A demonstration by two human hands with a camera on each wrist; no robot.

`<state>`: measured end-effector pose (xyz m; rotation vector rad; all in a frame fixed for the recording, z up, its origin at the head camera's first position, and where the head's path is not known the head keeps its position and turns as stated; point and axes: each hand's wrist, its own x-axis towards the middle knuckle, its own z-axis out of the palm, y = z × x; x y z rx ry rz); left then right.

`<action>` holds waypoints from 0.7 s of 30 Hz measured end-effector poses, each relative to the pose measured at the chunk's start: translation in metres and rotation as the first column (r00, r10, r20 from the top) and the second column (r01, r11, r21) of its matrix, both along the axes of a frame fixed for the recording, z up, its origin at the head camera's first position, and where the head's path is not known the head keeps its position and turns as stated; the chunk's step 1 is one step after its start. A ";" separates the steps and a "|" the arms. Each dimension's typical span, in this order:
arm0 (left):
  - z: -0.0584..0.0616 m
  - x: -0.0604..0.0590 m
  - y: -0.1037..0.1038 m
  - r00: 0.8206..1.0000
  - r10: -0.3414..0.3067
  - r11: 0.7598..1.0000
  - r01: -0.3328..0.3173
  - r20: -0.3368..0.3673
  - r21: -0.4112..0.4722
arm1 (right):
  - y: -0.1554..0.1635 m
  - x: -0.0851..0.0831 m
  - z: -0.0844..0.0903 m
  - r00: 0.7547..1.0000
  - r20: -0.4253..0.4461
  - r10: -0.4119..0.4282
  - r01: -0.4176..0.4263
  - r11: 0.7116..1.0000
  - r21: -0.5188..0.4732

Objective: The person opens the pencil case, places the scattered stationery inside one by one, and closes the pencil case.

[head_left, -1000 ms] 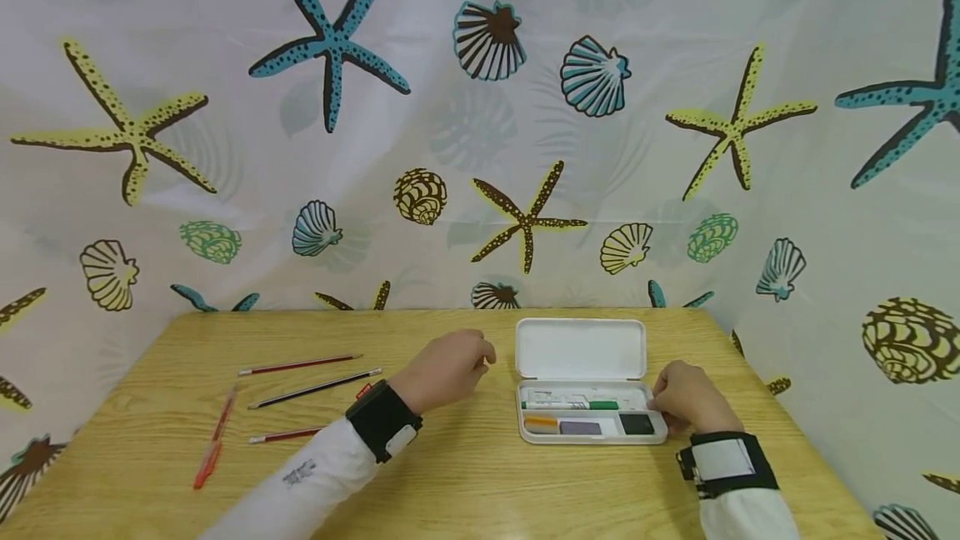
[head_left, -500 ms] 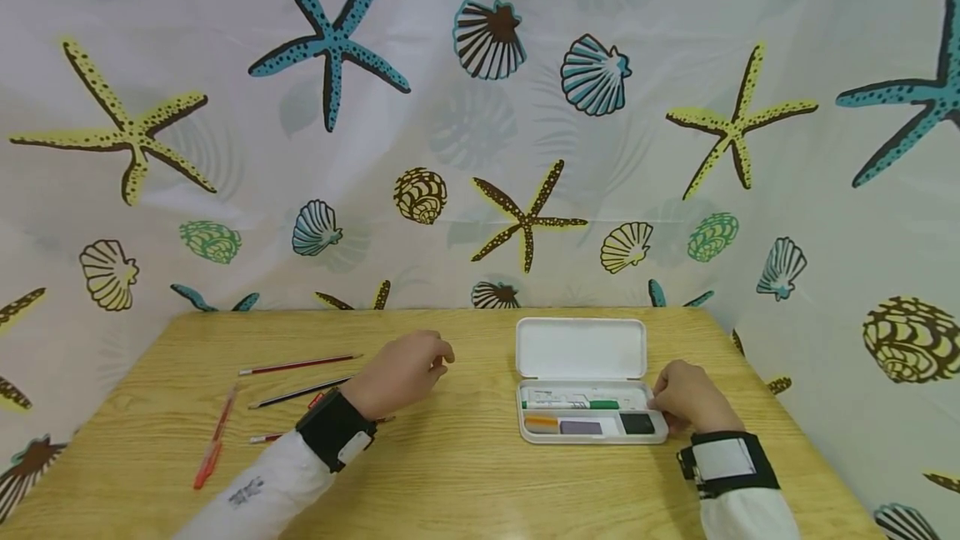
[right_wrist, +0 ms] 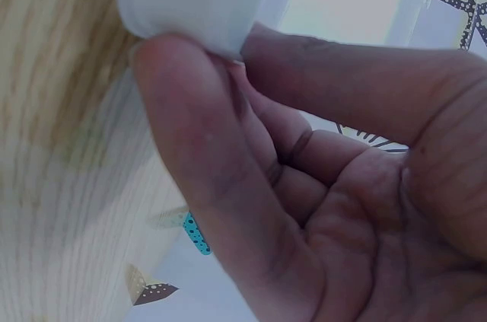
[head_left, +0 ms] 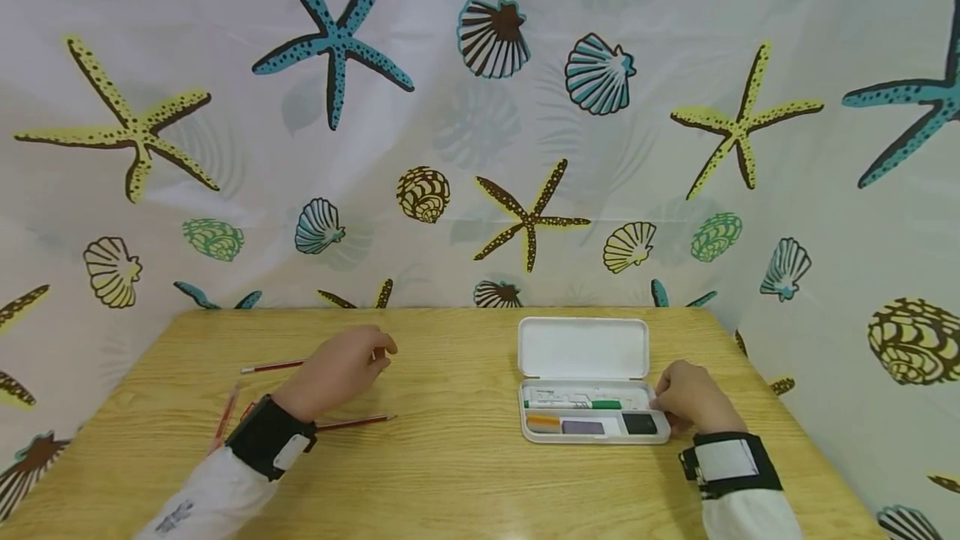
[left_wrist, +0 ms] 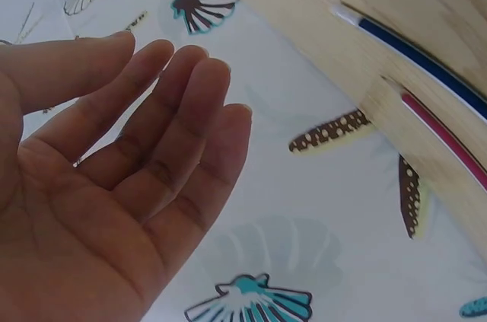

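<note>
Pinching the white case [head_left: 583, 348] at 3 o'clock, that right grip [head_left: 697, 398] should steady it; left grip [head_left: 333, 371] is empty, loosely curved. I'd go easy near that red pencil [head_left: 356, 422], case's 9 o'clock.

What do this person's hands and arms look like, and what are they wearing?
The left hand and right hand are bare, without gloves. The left sleeve and right sleeve are white, the left with a dark, unreadable marking. Each wrist has a black band: the left band carries a small white piece, the right band a larger white rectangular panel.
</note>
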<state>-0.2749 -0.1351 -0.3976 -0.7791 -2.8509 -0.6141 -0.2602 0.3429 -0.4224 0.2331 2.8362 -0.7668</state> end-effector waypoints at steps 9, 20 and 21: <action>0.001 0.001 -0.032 1.000 0.017 1.000 -0.017 0.016 -0.019 | 0.000 -0.001 0.001 1.000 -0.004 -0.005 0.005 1.000 0.007; -0.016 0.008 -0.049 0.988 0.003 0.998 0.006 0.155 -0.061 | -0.001 0.001 0.002 1.000 0.001 0.001 -0.001 1.000 -0.009; -0.017 0.009 -0.050 0.986 -0.002 0.998 0.012 0.166 -0.061 | -0.001 0.001 0.002 1.000 -0.008 0.008 -0.008 1.000 -0.011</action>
